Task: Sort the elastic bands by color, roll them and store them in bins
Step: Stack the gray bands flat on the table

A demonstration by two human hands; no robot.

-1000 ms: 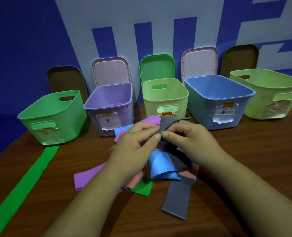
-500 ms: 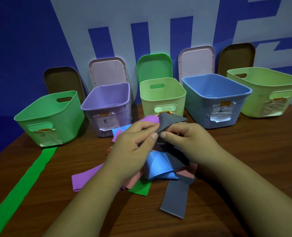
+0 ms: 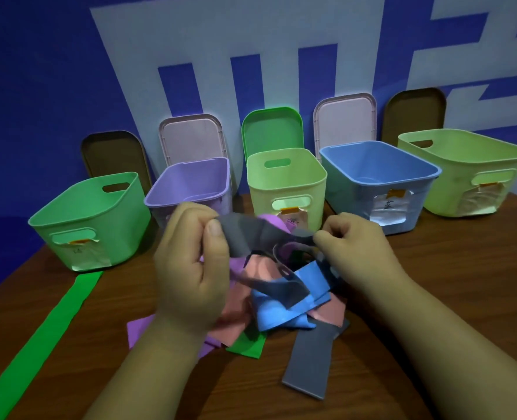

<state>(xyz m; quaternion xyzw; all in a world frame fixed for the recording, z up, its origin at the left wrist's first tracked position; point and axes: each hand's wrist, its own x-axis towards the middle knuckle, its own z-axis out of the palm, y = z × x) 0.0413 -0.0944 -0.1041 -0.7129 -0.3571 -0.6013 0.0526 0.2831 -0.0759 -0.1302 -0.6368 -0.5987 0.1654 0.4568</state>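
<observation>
In the head view, the left hand (image 3: 190, 268) and right hand (image 3: 357, 247) each pinch the grey elastic band (image 3: 251, 237), holding a crumpled stretch of it between them just above the mixed pile of bands (image 3: 281, 316) in the middle of the table (image 3: 433, 298); its tail lies flat toward the near edge. This looks like the sorting step, with nothing rolled yet. Next, the grey band probably needs lifting clear of the tangle, then rolling for one of the open bins (image 3: 357, 183) along the far edge.
</observation>
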